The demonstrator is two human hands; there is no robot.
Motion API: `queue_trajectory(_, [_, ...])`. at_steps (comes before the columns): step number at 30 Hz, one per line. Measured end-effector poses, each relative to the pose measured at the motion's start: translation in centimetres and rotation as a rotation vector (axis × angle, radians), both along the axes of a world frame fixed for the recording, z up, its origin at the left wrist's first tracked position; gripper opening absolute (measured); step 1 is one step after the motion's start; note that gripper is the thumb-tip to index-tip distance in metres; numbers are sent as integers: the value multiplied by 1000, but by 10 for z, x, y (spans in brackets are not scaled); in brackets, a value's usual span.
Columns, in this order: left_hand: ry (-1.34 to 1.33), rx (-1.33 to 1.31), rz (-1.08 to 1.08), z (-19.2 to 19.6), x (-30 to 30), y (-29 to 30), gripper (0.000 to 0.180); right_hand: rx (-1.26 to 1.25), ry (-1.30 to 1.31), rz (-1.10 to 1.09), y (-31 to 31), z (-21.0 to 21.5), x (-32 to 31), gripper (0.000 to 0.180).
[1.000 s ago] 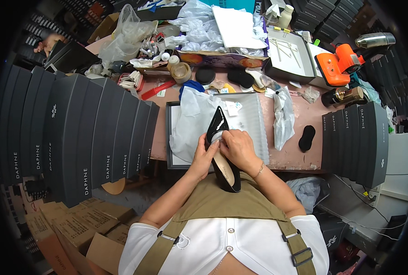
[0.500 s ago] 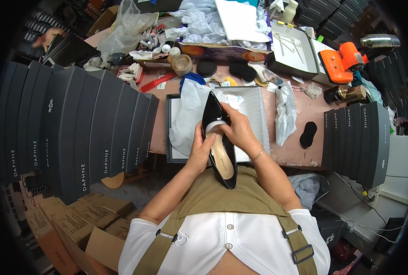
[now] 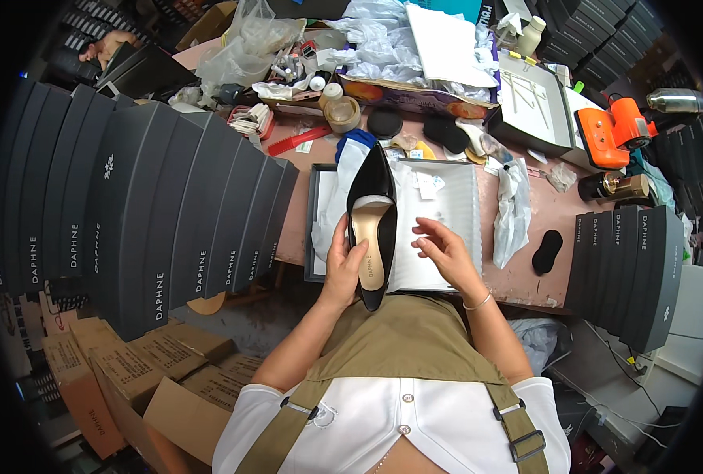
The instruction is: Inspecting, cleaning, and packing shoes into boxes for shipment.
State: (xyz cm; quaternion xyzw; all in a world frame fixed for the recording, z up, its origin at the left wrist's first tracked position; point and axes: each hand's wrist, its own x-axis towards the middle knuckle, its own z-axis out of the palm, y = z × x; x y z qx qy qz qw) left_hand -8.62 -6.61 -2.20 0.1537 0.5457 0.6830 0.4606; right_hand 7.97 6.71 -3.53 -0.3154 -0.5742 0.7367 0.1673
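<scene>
My left hand (image 3: pixel 344 265) is closed round the side of a black pointed shoe (image 3: pixel 373 175), its thumb on the beige insole. White stuffing shows inside at the mouth of the toe. The shoe is held up, toe pointing away from me. To its right, my right hand (image 3: pixel 444 251) is apart from the shoe with its fingers spread and nothing in them. Below both hands lies an open grey shoe box (image 3: pixel 468 205) lined with white paper, partly hidden by the shoe. White tissue paper (image 3: pixel 333 207) lies on the box's left side.
Tall stacks of dark shoe boxes stand at left (image 3: pixel 162 205) and right (image 3: pixel 632 261). Behind are a red comb (image 3: pixel 298 141), a tape roll (image 3: pixel 342 114), a carton of crumpled paper (image 3: pixel 414 91) and an orange device (image 3: pixel 604 138). A wrapped white bundle (image 3: pixel 512 213) and black pad (image 3: pixel 548 251) lie right.
My right hand has let go of the shoe and moved off to the right, fingers spreading. My left hand keeps hold of the shoe. The whole view has shifted slightly.
</scene>
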Motion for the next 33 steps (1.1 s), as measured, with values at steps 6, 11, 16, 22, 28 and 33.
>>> queue_trajectory(6, [124, -23, 16, -2, 1, 3, 64, -7, -5, 32, -12, -2, 2, 47])
queue_trajectory(11, [359, -96, -98, 1, 5, 0, 65, 326, 26, -241, 6, 22, -24, 68])
queue_trajectory(16, [492, -121, -150, 0, 17, -8, 63, 536, -85, -171, 30, 43, -58, 62])
queue_trajectory(22, [387, -214, -225, -11, 13, -24, 57, 838, -302, 341, 74, 30, -21, 45])
queue_trajectory(28, [240, -184, -112, 2, -11, -24, 57, 859, -448, 92, 88, 15, 26, 28])
queue_trajectory(33, [278, -199, -130, 9, -13, -20, 57, 256, -128, 231, 24, 5, 8, 60])
